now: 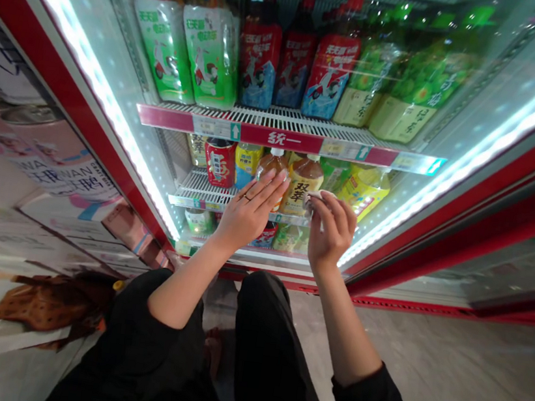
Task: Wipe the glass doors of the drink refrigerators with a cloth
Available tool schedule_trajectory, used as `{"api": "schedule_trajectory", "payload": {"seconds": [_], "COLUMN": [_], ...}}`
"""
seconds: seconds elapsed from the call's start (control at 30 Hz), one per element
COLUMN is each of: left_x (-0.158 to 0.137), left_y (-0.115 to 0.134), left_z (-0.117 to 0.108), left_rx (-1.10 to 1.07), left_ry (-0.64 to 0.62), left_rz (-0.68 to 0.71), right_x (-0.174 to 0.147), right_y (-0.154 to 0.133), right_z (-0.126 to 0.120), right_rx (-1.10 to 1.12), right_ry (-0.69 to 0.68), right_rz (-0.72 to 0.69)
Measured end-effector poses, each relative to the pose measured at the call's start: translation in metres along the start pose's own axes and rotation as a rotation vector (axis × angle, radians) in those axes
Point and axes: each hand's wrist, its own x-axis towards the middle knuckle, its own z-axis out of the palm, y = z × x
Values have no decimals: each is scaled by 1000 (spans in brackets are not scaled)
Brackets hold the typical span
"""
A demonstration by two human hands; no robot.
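- Small crumpled white wad [315,196] sits in the right hand [334,230], between pinched fingertips.
- Left hand [252,210], near it, opens flat, fingers straight, palm hidden.

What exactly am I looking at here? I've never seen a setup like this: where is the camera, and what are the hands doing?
There is no machine, just one person's two bare hands. The single picture comes from a camera worn on their head, looking forward and down. Ahead is a lit drinks cooler; bottles stand on its upper shelf, with more drinks below. The left hand, wearing a ring, is held out flat before the lower bottles; whether it touches glass is unclear. The right hand pinches a crumpled white wad, perhaps tissue.
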Motion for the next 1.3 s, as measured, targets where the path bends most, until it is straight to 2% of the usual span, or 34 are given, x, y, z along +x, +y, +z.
{"api": "schedule_trajectory", "payload": {"seconds": [0.1,0.2,0.37,0.43,0.53,0.67,0.77,0.9,0.97,1.07,1.2,1.3], "left_x": [2,2,5,6,7,8,9,10,10,11,13,16], "left_y": [4,9,18,22,29,34,36,39,40,41,44,48], "left_z": [3,7,12,13,15,19,23,26,25,24,27,31], "left_rx": [-27,-68,-69,-69,-69,-45,-71,-86,-88,-90,-72,-67], "left_ry": [-43,-100,-101,-104,-124,-95,-103,-98,-101,-103,-37,-20], "left_rz": [-15,-52,-92,-90,-86,-52,-40,-45,-52,-67,-37,-19], "right_x": [17,23,-1,-9,-5,19,25,1,-14,-18,8,24], "right_y": [-1,-5,3,10,20,24,19,16,21,35,47,43], "right_z": [7,12,2,-4,-9,-4,0,-5,-11,-19,-22,-19], "right_rx": [33,95,186,184,116,89,100,152,166,98,71,91], "right_ry": [121,68,-70,-86,1,102,29,-105,-83,20,118,122], "right_rz": [41,55,-108,-114,-31,40,41,-31,-62,-25,10,4]}}
